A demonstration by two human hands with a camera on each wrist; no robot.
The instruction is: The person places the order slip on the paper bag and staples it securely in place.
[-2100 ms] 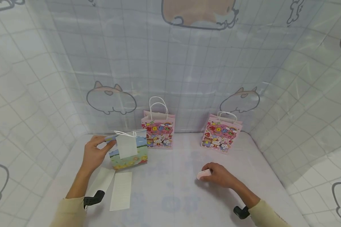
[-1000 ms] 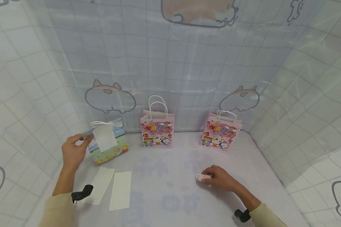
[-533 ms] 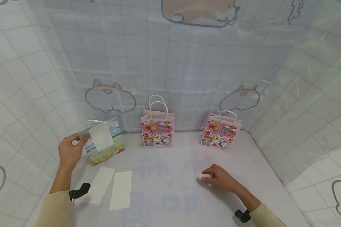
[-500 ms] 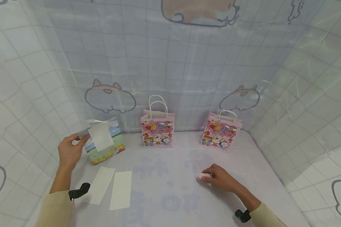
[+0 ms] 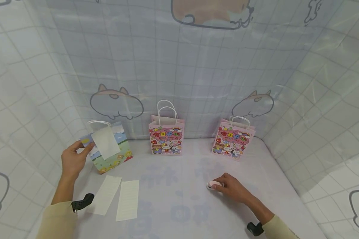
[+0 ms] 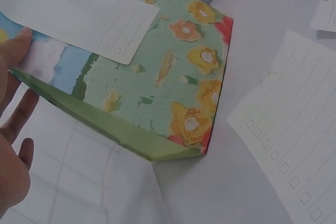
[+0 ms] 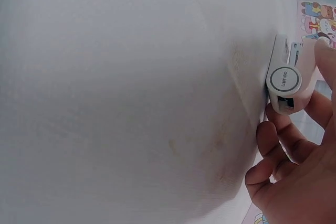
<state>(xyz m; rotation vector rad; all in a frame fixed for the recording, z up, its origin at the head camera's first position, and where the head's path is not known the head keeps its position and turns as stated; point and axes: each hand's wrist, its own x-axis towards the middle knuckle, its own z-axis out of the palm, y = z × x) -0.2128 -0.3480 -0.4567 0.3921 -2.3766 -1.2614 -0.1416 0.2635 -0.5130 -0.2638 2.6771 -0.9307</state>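
on the left of the table (image 5: pixel 167 174), the left hand (image 5: pixel 74 161) pinches the flowered paper bag (image 5: pixel 124 151) by its left edge, the thumb on the front and other fingers behind. the bag leans, its bottom left corner nearest; whether it touches the tabletop is hard to tell. a white card (image 5: pixel 106 142) lies against the bag's front, below a white cord handle (image 5: pixel 98 121), and the left wrist view shows rows of lines and small boxes on it. the right hand (image 5: pixel 234 189), well apart on the right, grasps a pale pink stapler (image 5: pixel 214 184) between thumb and fingers, low over the near half of the table, its round end pointing left. near the left forearm, two pale paper slips (image 5: pixel 127 200) lie side by side just on the near side of the flowered bag. on the far side, a pink bag (image 5: pixel 166 139) stands upright left of the middle, and a second pink bag (image 5: pixel 233 141) stands to the right, both before the grid-patterned far wall (image 5: pixel 197 79).
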